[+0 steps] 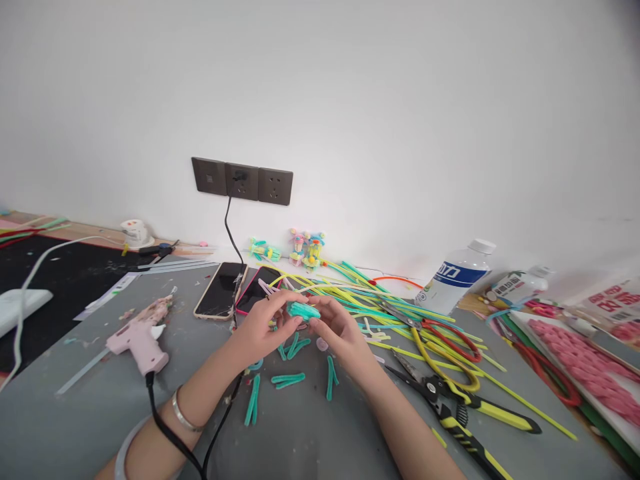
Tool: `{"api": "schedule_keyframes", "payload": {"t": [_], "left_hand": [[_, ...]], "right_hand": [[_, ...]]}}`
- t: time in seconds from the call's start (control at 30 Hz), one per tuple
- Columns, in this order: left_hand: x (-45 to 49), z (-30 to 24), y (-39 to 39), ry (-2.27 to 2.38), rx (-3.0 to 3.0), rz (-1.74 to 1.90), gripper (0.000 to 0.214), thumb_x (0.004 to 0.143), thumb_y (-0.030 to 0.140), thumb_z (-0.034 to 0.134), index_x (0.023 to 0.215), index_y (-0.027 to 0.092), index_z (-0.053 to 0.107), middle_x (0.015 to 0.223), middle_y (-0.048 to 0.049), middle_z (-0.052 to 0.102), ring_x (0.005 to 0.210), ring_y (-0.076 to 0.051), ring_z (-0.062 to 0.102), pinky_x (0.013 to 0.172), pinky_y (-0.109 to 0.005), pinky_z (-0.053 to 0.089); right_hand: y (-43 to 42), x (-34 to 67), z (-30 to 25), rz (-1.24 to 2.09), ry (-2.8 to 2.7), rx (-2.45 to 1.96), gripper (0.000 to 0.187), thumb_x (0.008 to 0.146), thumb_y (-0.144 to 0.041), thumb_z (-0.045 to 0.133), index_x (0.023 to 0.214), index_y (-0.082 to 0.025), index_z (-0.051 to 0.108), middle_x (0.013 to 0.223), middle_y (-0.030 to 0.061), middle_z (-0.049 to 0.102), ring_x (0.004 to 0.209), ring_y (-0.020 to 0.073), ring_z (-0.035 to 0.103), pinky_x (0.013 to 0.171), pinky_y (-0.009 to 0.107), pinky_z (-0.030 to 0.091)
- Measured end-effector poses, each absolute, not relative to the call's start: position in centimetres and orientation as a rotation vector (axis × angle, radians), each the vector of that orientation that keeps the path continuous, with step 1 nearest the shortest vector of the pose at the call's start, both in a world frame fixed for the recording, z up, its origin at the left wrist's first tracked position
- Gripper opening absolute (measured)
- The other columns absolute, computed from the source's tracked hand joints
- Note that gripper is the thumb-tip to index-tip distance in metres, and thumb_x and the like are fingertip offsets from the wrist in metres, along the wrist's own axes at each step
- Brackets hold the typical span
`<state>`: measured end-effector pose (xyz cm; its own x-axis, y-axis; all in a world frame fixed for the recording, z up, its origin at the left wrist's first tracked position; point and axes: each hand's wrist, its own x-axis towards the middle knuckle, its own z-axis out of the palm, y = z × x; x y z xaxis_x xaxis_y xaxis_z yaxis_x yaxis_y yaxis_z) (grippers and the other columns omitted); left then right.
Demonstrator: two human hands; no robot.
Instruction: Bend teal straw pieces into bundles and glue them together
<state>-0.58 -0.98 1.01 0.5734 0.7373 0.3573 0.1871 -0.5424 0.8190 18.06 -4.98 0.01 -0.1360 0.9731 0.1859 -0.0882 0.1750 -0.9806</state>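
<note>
Between both hands, above the grey table, is a small bundle of teal pipe cleaners. My left hand pinches its left end with thumb and fingers. On the other side, my right hand grips the right end, its thumb along the lower edge. Short folded pieces of teal pipe cleaner lie on the table below the hands, with another bent piece under my right wrist. Part of the bundle is hidden by my fingers.
A pink glue gun with a black cord lies left. Two phones, one cream-edged, lie behind my left hand. Yellow and teal pipe cleaners, scissors, pliers and a bottle are right. Small pipe-cleaner figures stand by the wall.
</note>
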Motion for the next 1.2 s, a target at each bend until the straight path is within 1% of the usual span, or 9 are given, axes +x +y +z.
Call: {"api": "schedule_keyframes", "payload": {"t": [0.13, 0.3, 0.37, 0.53, 0.6, 0.7, 0.8, 0.93, 1.2], "left_hand": [[-0.5, 1.2, -1.0, 0.786, 2.026, 0.917, 0.029, 0.093, 0.032, 0.055, 0.120, 0.020, 0.057, 0.092, -0.0039, 0.067, 0.068, -0.014, 0.061, 0.062, -0.023, 0.050], [-0.2, 1.6, -1.1, 0.771, 1.914, 0.933, 0.028, 0.086, 0.032, 0.065, 0.110, 0.018, 0.064, 0.106, -0.0080, 0.067, 0.076, -0.016, 0.063, 0.066, -0.025, 0.053], [-0.2, 1.6, -1.1, 0.749, 1.869, 0.953, 0.027, 0.084, 0.033, 0.068, 0.107, 0.017, 0.066, 0.106, -0.0089, 0.066, 0.082, -0.018, 0.064, 0.068, -0.026, 0.054], [-0.4, 1.4, -0.8, 0.692, 1.887, 1.039, 0.026, 0.081, 0.034, 0.073, 0.102, 0.019, 0.072, 0.103, -0.0087, 0.064, 0.098, -0.022, 0.063, 0.080, -0.030, 0.055], [-0.5, 1.5, -0.8, 0.678, 1.919, 1.100, 0.023, 0.081, 0.032, 0.074, 0.101, 0.020, 0.073, 0.109, -0.0100, 0.065, 0.108, -0.025, 0.062, 0.090, -0.034, 0.053], [-0.6, 1.7, -0.9, 0.672, 1.903, 1.111, 0.027, 0.084, 0.027, 0.071, 0.109, 0.020, 0.072, 0.120, -0.0108, 0.068, 0.117, -0.026, 0.061, 0.101, -0.037, 0.049], [-0.5, 1.9, -1.0, 0.700, 1.896, 1.068, 0.031, 0.086, 0.026, 0.068, 0.115, 0.018, 0.070, 0.116, -0.0111, 0.072, 0.111, -0.025, 0.066, 0.095, -0.034, 0.052], [-0.5, 1.7, -0.8, 0.696, 2.010, 1.089, 0.029, 0.087, 0.026, 0.067, 0.115, 0.018, 0.072, 0.114, -0.0108, 0.074, 0.106, -0.025, 0.069, 0.089, -0.032, 0.055], [-0.8, 0.6, -0.3, 0.607, 2.216, 1.190, 0.029, 0.087, 0.019, 0.067, 0.115, 0.022, 0.072, 0.110, -0.0093, 0.074, 0.103, -0.022, 0.070, 0.087, -0.030, 0.056]], "right_hand": [[-4.8, 18.1, -0.3, 1.180, -1.368, -0.974, 0.033, 0.084, -0.050, 0.069, 0.102, -0.024, 0.061, 0.095, 0.0048, 0.063, 0.078, 0.0180, 0.060, 0.069, 0.032, 0.051], [-5.0, 18.2, -0.4, 1.191, -1.404, -0.961, 0.030, 0.087, -0.049, 0.067, 0.102, -0.023, 0.060, 0.089, 0.0035, 0.061, 0.073, 0.0165, 0.055, 0.068, 0.032, 0.049], [-5.1, 18.2, -0.4, 1.204, -1.405, -0.951, 0.028, 0.088, -0.047, 0.066, 0.102, -0.024, 0.060, 0.089, 0.0030, 0.060, 0.072, 0.0159, 0.053, 0.067, 0.031, 0.047], [-5.1, 18.1, -0.4, 1.247, -1.424, -0.893, 0.022, 0.089, -0.041, 0.068, 0.102, -0.025, 0.060, 0.094, 0.0038, 0.063, 0.079, 0.0173, 0.056, 0.072, 0.032, 0.047], [-5.1, 18.1, -0.4, 1.240, -1.446, -0.874, 0.021, 0.088, -0.039, 0.069, 0.101, -0.025, 0.061, 0.096, 0.0036, 0.063, 0.082, 0.0178, 0.057, 0.074, 0.032, 0.048], [-5.0, 18.1, -0.4, 1.191, -1.466, -0.897, 0.031, 0.085, -0.040, 0.072, 0.110, -0.026, 0.059, 0.109, 0.0054, 0.063, 0.087, 0.0187, 0.059, 0.079, 0.035, 0.050], [-4.9, 18.3, -0.6, 1.131, -1.464, -0.933, 0.042, 0.084, -0.041, 0.072, 0.120, -0.029, 0.056, 0.118, 0.0078, 0.061, 0.099, 0.0220, 0.061, 0.085, 0.038, 0.051], [-4.8, 18.4, -0.9, 1.041, -1.454, -0.958, 0.049, 0.084, -0.042, 0.072, 0.127, -0.032, 0.052, 0.123, 0.0084, 0.060, 0.109, 0.0246, 0.060, 0.090, 0.041, 0.049], [-5.1, 18.4, -0.8, 0.990, -1.551, -0.919, 0.050, 0.086, -0.045, 0.071, 0.131, -0.034, 0.052, 0.130, 0.0077, 0.057, 0.115, 0.0250, 0.058, 0.096, 0.040, 0.047]]}}
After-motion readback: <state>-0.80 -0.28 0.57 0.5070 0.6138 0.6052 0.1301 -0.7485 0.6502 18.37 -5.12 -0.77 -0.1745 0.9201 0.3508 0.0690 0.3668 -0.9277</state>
